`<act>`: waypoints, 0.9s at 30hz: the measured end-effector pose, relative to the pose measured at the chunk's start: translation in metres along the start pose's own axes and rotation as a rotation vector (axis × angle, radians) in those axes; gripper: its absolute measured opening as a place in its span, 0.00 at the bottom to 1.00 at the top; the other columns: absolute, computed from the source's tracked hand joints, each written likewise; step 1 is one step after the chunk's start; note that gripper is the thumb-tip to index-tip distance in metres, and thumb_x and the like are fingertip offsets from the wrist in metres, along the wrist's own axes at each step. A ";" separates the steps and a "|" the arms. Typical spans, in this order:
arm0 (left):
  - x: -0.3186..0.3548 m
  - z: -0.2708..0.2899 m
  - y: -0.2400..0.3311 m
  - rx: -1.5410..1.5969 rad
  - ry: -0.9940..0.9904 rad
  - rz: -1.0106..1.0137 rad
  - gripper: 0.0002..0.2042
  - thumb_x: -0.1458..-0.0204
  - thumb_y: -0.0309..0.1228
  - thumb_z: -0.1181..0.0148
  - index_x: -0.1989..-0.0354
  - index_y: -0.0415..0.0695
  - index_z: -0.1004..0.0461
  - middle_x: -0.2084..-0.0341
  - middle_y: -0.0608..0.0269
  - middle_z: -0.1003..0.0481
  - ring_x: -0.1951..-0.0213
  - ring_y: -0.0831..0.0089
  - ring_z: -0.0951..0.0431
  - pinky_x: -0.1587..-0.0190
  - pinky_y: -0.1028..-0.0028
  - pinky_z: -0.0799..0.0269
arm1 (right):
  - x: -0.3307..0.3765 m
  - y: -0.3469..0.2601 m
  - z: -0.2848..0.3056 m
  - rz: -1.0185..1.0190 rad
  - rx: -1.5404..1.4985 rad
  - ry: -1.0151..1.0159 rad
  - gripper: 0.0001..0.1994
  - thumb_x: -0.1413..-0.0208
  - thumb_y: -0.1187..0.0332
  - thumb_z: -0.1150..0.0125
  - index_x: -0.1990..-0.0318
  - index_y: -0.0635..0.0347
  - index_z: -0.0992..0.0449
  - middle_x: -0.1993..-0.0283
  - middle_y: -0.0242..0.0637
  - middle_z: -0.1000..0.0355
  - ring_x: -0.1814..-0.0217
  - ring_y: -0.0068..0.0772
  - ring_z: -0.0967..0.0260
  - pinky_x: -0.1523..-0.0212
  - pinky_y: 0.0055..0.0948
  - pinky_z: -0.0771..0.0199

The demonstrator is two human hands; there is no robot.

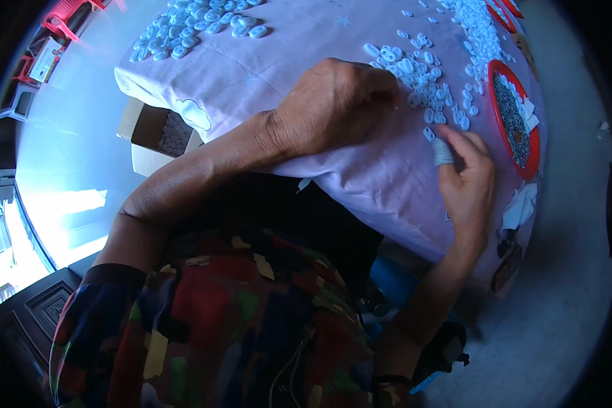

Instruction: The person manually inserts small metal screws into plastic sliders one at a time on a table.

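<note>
Over the lilac cloth my left hand [343, 102] is closed, back of the hand up; its curled fingers hide whatever they hold. To its right, my right hand [470, 178] reaches up over the cloth, index finger stretched and apart from the thumb, which has a grey wrap [443, 152] round it. Just beyond these fingertips lies a small white oval piece with holes [429, 134]; I cannot tell whether they touch it. A loose heap of similar white oval pieces [425, 80] spreads between and beyond both hands.
Larger white ovals [183, 26] are piled at the far left of the cloth-covered table [265, 68]. On the right edge stands a red tray [494, 102] of small dark metallic bits. An open cardboard box [146, 160] sits below the left edge, and red stools [64, 17] stand farther off.
</note>
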State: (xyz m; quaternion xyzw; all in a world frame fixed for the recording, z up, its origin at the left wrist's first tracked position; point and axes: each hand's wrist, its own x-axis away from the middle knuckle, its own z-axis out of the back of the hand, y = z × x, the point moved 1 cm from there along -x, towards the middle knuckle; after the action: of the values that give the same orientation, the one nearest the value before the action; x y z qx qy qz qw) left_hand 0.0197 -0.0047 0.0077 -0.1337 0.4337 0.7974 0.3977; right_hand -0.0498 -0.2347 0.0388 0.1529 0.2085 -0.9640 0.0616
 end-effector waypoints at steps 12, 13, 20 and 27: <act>0.010 0.005 -0.006 0.626 -0.103 0.260 0.07 0.40 0.23 0.46 0.56 0.38 0.25 0.65 0.66 0.24 0.61 0.82 0.24 0.55 0.79 0.25 | 0.035 0.015 0.044 -0.131 0.029 0.021 0.12 0.48 0.76 0.40 0.56 0.63 0.19 0.63 0.44 0.22 0.64 0.35 0.26 0.64 0.31 0.26; 0.009 0.003 -0.005 0.635 -0.107 0.253 0.07 0.40 0.23 0.46 0.56 0.38 0.25 0.65 0.66 0.24 0.61 0.82 0.24 0.55 0.79 0.25 | 0.043 0.018 0.050 -0.260 0.026 -0.036 0.11 0.47 0.74 0.39 0.56 0.63 0.18 0.64 0.44 0.21 0.63 0.35 0.26 0.63 0.32 0.26; 0.013 -0.003 -0.009 0.580 -0.093 0.184 0.08 0.38 0.26 0.46 0.54 0.40 0.24 0.64 0.64 0.23 0.62 0.80 0.23 0.56 0.77 0.24 | 0.050 0.011 0.026 -0.302 -0.096 -0.051 0.17 0.48 0.71 0.34 0.50 0.62 0.21 0.60 0.45 0.22 0.58 0.37 0.24 0.57 0.36 0.25; 0.011 -0.003 -0.009 0.508 -0.083 0.210 0.08 0.39 0.26 0.45 0.54 0.40 0.24 0.64 0.64 0.23 0.62 0.79 0.22 0.55 0.76 0.23 | 0.086 0.006 0.047 -0.472 -0.020 -0.042 0.14 0.47 0.71 0.36 0.52 0.62 0.21 0.61 0.44 0.22 0.59 0.36 0.24 0.61 0.32 0.25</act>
State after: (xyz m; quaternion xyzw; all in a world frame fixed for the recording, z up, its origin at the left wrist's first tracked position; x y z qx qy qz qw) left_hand 0.0188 0.0013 -0.0053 0.0488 0.6146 0.7048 0.3509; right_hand -0.1428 -0.2645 0.0501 0.0790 0.2467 -0.9526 -0.1598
